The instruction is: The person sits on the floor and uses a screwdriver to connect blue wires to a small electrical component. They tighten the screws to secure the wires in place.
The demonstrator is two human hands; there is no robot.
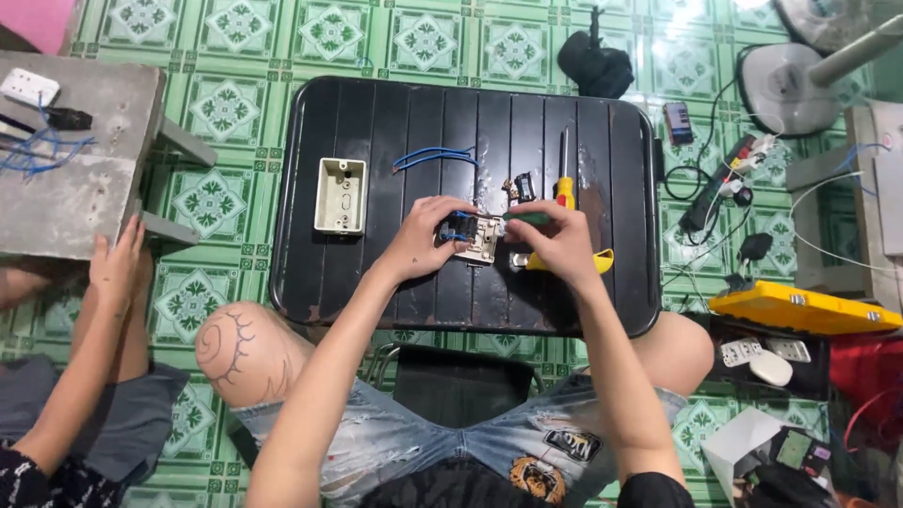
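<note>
Black tray [376, 282] at frame centre: your left hand [421, 240] is pinching the switch plate [483, 239] while your right hand [557, 240] is gripping a green-handled screwdriver [523, 217], and a slipping tip is risking your fingers.

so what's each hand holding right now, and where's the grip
The left hand grips the beige square switch module with blue wires by its left edge. The right hand holds a green-handled screwdriver by the handle, tip toward the module.

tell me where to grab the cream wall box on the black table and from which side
Grip the cream wall box across its two long side walls, coming straight down from above: it lies open side up on the black table, alone, with free space all around.
</note>
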